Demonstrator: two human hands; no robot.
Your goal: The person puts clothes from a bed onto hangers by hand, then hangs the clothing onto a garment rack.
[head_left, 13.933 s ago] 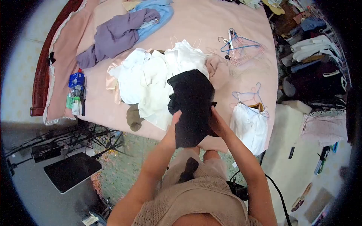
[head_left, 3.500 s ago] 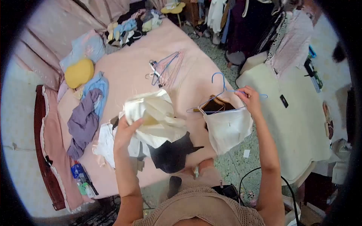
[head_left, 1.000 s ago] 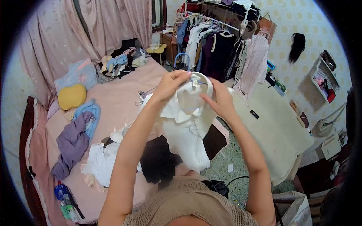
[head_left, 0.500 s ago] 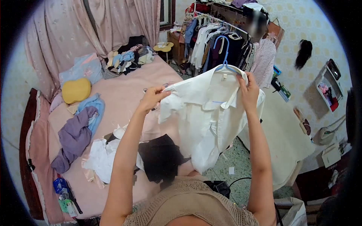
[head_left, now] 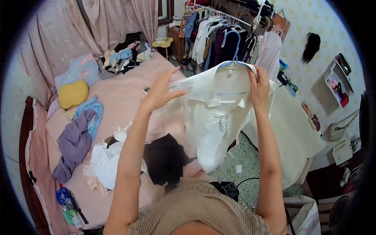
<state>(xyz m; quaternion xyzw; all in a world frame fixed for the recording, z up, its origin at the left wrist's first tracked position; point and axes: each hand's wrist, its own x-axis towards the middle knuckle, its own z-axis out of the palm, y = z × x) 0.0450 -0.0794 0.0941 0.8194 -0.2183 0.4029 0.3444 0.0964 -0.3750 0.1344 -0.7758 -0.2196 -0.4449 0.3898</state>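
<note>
A white shirt [head_left: 211, 113] hangs in the air on a blue hanger [head_left: 236, 47], whose hook sticks up above the collar and whose lower bar shows inside the neck opening. My right hand [head_left: 258, 84] grips the shirt's collar and shoulder on the right side. Beside the shirt's left shoulder my left hand [head_left: 162, 90] is open, fingers spread, with nothing held in it. A black garment [head_left: 166, 158] and white clothes [head_left: 105, 162] lie below on the pink bed [head_left: 121, 98].
Purple clothing [head_left: 74, 141], a yellow cushion [head_left: 73, 94] and a clothes pile [head_left: 127, 56] are on the bed. A clothes rack [head_left: 219, 35] stands at the back. To the right is a cream-covered surface [head_left: 293, 141], with a shelf basket [head_left: 337, 82] on the wall.
Over the last second the shirt has spread out below the hanger. My left hand has let go of its left shoulder, while my right hand keeps holding the collar side.
</note>
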